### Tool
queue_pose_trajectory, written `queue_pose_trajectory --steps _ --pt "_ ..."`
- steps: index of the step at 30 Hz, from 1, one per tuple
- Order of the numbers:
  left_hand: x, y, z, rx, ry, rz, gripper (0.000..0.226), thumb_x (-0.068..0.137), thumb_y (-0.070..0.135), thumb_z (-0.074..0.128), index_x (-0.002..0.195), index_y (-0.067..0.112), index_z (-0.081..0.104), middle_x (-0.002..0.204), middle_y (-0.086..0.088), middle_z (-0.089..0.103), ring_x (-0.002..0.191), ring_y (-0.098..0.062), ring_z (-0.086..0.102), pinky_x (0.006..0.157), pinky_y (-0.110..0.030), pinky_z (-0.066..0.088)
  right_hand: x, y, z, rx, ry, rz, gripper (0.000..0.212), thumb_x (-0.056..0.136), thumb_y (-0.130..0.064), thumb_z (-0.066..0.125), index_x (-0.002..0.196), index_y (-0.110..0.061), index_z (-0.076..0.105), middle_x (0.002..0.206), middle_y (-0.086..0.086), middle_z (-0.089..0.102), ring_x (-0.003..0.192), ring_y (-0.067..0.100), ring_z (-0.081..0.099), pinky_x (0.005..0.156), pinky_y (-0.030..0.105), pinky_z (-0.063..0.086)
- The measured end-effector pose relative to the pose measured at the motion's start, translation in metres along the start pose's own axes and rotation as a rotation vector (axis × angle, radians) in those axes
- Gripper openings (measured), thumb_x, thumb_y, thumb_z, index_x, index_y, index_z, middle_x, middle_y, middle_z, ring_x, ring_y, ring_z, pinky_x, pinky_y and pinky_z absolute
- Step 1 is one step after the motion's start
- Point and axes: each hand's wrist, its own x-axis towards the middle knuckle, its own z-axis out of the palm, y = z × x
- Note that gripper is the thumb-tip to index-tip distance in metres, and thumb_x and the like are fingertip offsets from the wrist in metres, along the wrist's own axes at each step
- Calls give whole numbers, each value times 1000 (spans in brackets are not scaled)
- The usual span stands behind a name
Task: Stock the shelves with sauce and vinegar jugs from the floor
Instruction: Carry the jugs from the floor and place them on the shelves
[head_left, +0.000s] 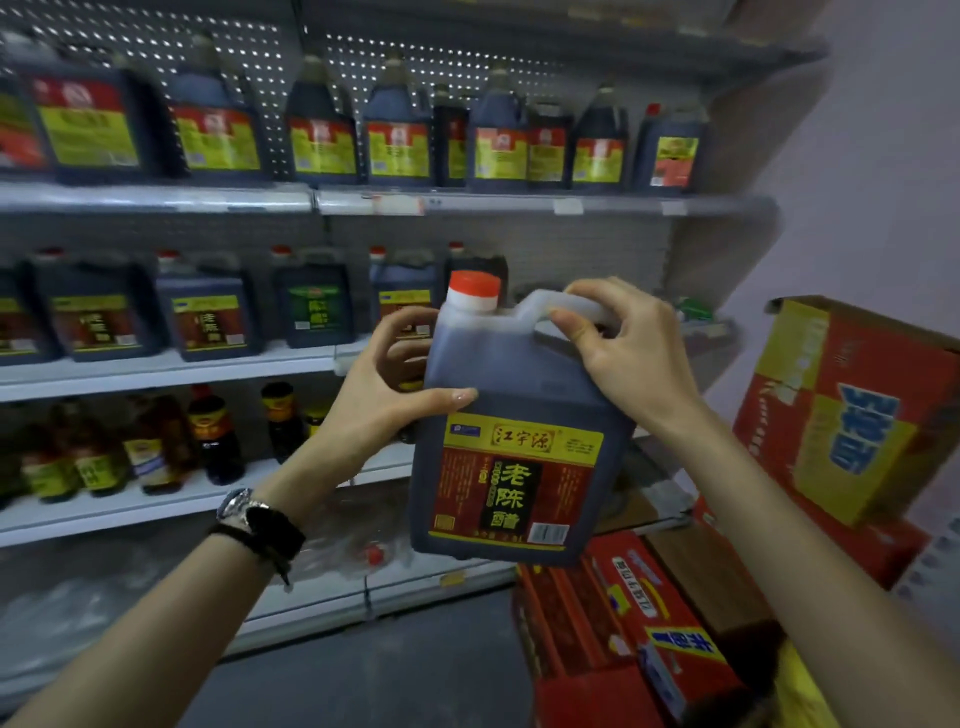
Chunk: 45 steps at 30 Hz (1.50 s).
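A shop: pegboard-backed shelves (156, 200) lined with labelled jugs (218, 137) and bottles (213, 436).

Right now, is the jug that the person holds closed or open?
Closed: a red cap sits on the neck of the jug, above the dark liquid.

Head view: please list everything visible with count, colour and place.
held jug: one, dark, red cap, yellow-red label, in the air before the shelves
top-shelf jugs: about ten, dark, yellow-red labels, upper shelf
middle-shelf jugs: about six, dark, red caps, middle shelf
small bottles: several, dark and amber, lower shelf, left
boxes: a few, red and yellow, stacked right
shelves: grey-white, across the back
watch: one, silver, left wrist
left hand: grips the held jug's side
right hand: grips its handle
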Motion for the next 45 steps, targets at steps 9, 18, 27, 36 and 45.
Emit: queue_pose_trajectory --steps 9,18,27,36,45 --pt "57 -57 -14 72 64 -58 80 46 35 86 117 42 48 109 14 68 102 -10 66 73 -23 56 37 73 67 99 -76 -4 23 83 -20 69 100 -6 68 92 -7 57 87 4 50 74 -1 33" --pt "144 -111 7 82 142 -92 87 39 53 89 116 45 49 116 7 65 109 -12 62 80 -30 56 100 161 98 133 -183 4 25 84 -23 68 104 -8 67 96 -7 58 93 9 53 80 15 39" --pt "229 -164 3 50 131 -111 76 58 16 81 124 32 45 118 12 59 105 3 60 74 -15 53 152 226 141 88 -200 52 24 85 -23 68 102 -8 67 98 1 64 94 13 54 83 22 40" --pt "337 -237 -27 86 17 -72 75 60 23 84 124 33 45 124 14 54 113 3 54 85 -19 52 205 300 207 -21 -154 104 28 86 -21 66 108 -4 66 105 5 63 96 9 49 80 6 32" --pt "436 -296 -27 130 -128 -27 86 58 33 89 130 28 42 132 12 51 123 -6 49 102 -34 44 236 372 242 -168 -55 136 30 83 -16 61 107 3 65 108 16 63 102 9 45 87 -2 23"
